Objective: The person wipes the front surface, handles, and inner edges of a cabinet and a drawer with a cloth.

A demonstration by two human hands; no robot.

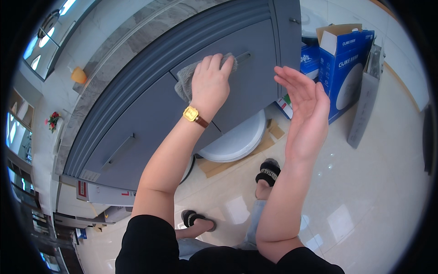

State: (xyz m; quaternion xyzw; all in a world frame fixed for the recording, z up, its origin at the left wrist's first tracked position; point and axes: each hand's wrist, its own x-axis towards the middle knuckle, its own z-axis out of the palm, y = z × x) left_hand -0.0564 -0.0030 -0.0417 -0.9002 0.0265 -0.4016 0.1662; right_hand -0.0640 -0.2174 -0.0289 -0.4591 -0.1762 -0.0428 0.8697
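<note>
A grey cloth [186,80] lies bunched under my left hand [211,80], which presses it against the front of a dark grey-blue cabinet drawer [251,87]. The cloth reaches the left end of the drawer's metal bar handle [244,56], covering part of it. A gold-coloured watch [191,113] with a brown strap is on my left wrist. My right hand [303,99] is raised to the right of the drawer, fingers extended and slightly bent, holding nothing. A second bar handle [118,149] shows on the drawer front at the left.
A white round basin-like object [236,144] leans by the cabinet's foot over flat cardboard [215,166]. Blue cartons [345,68] and a long grey packing piece [364,102] stand at the right. A marble countertop [113,51] edges the cabinet; an orange cup [78,75] sits beyond.
</note>
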